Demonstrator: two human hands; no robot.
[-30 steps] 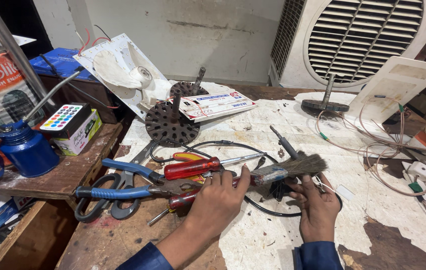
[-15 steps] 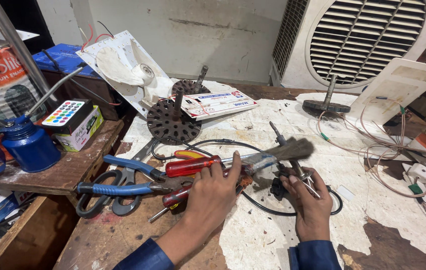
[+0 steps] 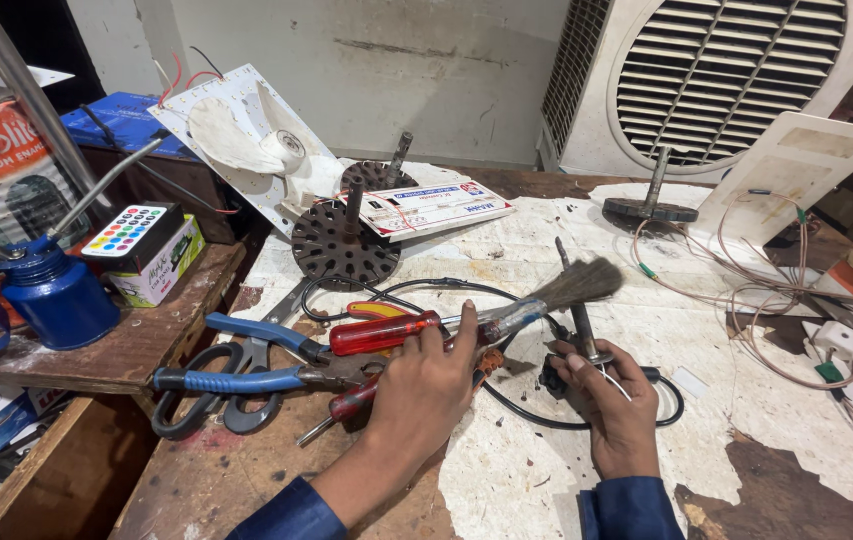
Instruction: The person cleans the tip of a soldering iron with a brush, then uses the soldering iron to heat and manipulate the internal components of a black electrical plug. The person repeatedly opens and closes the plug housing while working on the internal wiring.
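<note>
Since the earlier frame the paintbrush (image 3: 546, 298) has swung up: bristles now point up and away to the right, above the right hand, where before they lay lower, close over the fingers. Left hand (image 3: 424, 388) has slid a bit further over the tools.

Left hand: fingers curled, pinching the brush by its metal ferrule/handle end, w/ the bristles fanned out beyond its fingertips to the right. Right hand (image 3: 614, 398): closed round a small dark part w/ a metal shaft (image 3: 578, 318) sticking straight up between thumb and fingers; exact part can't be made out, mostly hidden in the grip. Brush tip sits just beside the top of that shaft; touching or not, can't tell.

Under and left of the left hand: red-handled screwdriver (image 3: 384, 332), blue-handled pliers (image 3: 236, 378), black scissors (image 3: 208, 412). A black cable (image 3: 556, 423) loops round both hands on the worn white-topped bench (image 3: 766, 440).

Beyond the left hand: perforated rusty disc (image 3: 344, 245) on a spindle, white fan blade (image 3: 246, 140). Far left: blue oil can (image 3: 54, 295). Beyond the right hand: round metal base w/ rod (image 3: 651, 208), white vented cooler (image 3: 736, 70), thin pinkish wires (image 3: 756, 300) to its right.
</note>
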